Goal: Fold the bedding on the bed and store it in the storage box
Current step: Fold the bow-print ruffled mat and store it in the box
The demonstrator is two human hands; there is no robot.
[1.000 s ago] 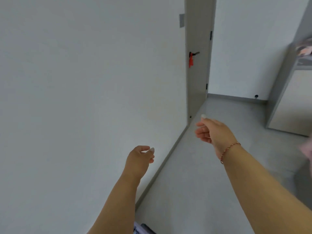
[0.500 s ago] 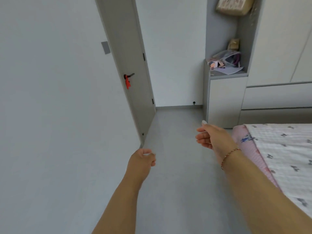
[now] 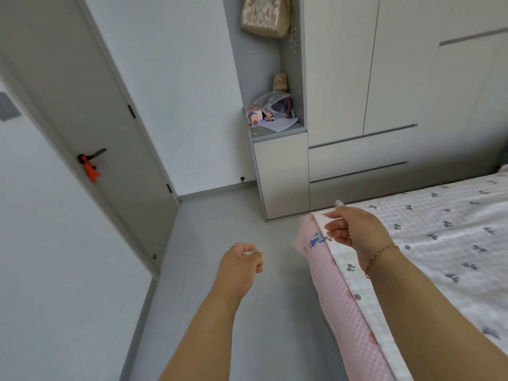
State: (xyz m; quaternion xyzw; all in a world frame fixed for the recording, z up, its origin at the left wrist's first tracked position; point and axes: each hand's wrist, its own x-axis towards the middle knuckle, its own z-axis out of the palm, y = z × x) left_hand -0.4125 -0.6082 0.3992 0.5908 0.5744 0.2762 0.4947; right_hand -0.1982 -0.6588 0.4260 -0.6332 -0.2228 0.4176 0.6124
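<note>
Neither hand holds anything: the left hand (image 3: 242,264) hangs over the grey floor (image 3: 220,229) with fingers loosely curled, and the right hand (image 3: 354,232) hovers above the bed's near corner, fingers relaxed and half bent. Right of and beneath that hand, the white bow-print bedding (image 3: 439,243) lies spread flat over the pink sheet (image 3: 338,303). Beyond both hands stands a white wardrobe (image 3: 357,92), and far left a grey door (image 3: 90,119).

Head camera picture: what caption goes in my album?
Two empty hands, left and right, reach toward the bow-print bedding.
</note>
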